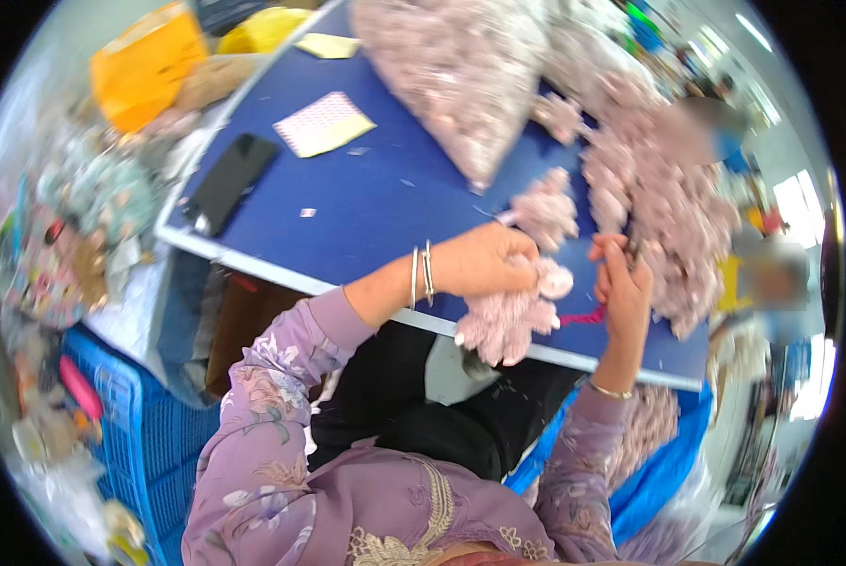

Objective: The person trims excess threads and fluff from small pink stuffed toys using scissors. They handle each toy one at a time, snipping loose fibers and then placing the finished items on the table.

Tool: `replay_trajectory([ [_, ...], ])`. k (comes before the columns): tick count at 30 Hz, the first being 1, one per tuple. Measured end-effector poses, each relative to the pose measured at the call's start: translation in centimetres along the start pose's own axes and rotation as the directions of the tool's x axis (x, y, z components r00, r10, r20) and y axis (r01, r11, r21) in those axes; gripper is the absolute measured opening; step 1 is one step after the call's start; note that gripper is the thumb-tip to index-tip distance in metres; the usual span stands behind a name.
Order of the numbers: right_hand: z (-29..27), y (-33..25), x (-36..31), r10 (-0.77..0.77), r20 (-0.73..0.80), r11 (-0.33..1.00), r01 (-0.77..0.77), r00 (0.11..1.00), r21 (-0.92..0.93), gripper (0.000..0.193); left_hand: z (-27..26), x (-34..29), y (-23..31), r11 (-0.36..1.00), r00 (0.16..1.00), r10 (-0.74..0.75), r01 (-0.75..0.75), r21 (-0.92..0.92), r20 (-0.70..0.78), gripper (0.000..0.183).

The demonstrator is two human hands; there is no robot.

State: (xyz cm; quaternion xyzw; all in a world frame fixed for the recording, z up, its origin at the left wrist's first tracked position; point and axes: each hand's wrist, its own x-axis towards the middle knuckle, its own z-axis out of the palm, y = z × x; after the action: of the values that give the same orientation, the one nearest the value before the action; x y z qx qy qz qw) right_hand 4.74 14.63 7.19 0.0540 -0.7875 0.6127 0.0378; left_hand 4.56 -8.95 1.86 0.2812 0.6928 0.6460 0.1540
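My left hand [487,261] pinches a small pale pink plush toy [506,319] over the table's near edge. The toy has several short stubby limbs with light tips. My right hand [624,283] is just right of it, fingers curled in. A slim magenta thing [583,317] sticks out from its palm toward the toy; its kind is not clear. Beyond my left hand, a second pink plush toy [544,209] lies on the blue table [385,212]. To the right is a heap of similar pink plush pieces [668,217].
A clear bag of pink plush [456,75] stands at the table's far side. A black phone [232,182] and a paper sheet [324,124] lie at left. Beside me are a blue crate [144,434] and a blue sack [673,462] holding pink plush. Other people are at far right.
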Motion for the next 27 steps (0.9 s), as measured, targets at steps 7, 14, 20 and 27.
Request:
replay_trajectory([
  [7,14.1,-3.7,4.7,-0.154,0.495,0.927,0.298,0.855,-0.226,0.024,-6.1,-12.0,-0.7,0.975,0.927,-0.09,0.156,0.157,-0.365,0.022],
  [14,29.9,-0.2,9.2,-0.539,0.667,0.497,0.833,0.515,-0.242,0.022,-5.6,-15.5,-1.1,0.986,0.853,-0.158,0.11,-0.126,-0.497,0.023],
  [20,24.9,1.2,4.6,-0.318,0.801,0.492,0.811,0.506,-0.317,0.031,-6.4,-19.1,-0.8,0.972,0.842,-0.215,0.236,-0.02,-0.496,0.021],
  [27,19.6,0.6,3.6,-0.272,0.726,0.636,0.684,0.632,-0.358,0.015,-5.4,-19.9,0.2,0.973,0.885,-0.166,0.218,0.072,-0.436,0.019],
])
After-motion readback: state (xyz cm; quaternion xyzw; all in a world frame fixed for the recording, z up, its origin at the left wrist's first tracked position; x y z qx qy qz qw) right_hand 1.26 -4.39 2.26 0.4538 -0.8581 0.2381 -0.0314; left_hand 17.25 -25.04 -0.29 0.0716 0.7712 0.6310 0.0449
